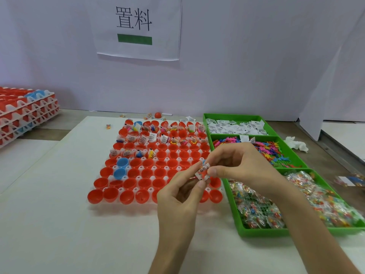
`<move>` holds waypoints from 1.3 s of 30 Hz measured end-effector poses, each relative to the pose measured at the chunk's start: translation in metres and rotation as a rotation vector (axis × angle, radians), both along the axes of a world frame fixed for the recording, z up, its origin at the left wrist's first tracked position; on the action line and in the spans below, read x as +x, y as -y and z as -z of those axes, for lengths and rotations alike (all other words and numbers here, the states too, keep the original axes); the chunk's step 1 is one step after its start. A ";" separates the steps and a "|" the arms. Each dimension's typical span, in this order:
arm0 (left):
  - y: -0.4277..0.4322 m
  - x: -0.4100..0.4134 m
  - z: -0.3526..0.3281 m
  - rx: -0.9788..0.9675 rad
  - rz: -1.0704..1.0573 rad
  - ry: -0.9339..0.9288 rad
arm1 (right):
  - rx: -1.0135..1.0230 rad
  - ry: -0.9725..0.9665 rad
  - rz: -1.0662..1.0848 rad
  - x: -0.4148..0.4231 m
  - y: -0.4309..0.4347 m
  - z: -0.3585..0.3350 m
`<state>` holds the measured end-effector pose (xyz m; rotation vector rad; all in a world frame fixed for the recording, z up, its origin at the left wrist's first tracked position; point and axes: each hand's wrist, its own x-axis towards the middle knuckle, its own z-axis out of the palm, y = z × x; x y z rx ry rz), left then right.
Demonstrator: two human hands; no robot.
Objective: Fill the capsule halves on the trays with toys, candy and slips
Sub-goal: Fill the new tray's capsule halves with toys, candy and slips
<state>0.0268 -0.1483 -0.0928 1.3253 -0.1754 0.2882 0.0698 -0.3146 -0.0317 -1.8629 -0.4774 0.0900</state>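
Our left hand (177,200) and right hand (239,165) both pinch one small packet (202,171) in curled fingers, just above the tray's (138,177) five o'clock corner. We judge it best to fold it compact, then carry it toward eleven o'clock into the next empty half (161,155).

Round red capsule halves (128,183): smooth, glossy plastic. White moulded holder tray (151,189): semi-translucent plastic, satin finish. Green rectangular bins (262,232): opaque smooth plastic, low sheen. White printed slips (235,127): matt paper. Small multicoloured toy figures (264,149): matt plastic. Candy packets (254,212): clear crinkled film, glossy. Worktop (59,214): matt white covering. White wall sign (138,50): matt paper. Small white and red packet (202,172): blurred, material undetermined.
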 end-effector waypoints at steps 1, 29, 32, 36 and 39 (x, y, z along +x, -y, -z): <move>0.000 0.000 0.000 -0.026 -0.008 0.003 | 0.004 -0.013 -0.015 0.000 0.000 0.000; -0.002 0.000 0.001 -0.010 -0.102 0.039 | -0.114 0.199 -0.023 0.000 -0.004 0.005; -0.004 0.003 0.002 -0.085 -0.148 -0.005 | -0.072 0.219 0.019 -0.001 -0.017 0.011; -0.005 0.003 0.002 -0.182 -0.200 -0.044 | -0.191 0.340 0.064 -0.001 -0.034 0.007; -0.007 0.003 0.001 -0.241 -0.236 -0.078 | -0.275 0.359 0.048 0.004 -0.044 -0.005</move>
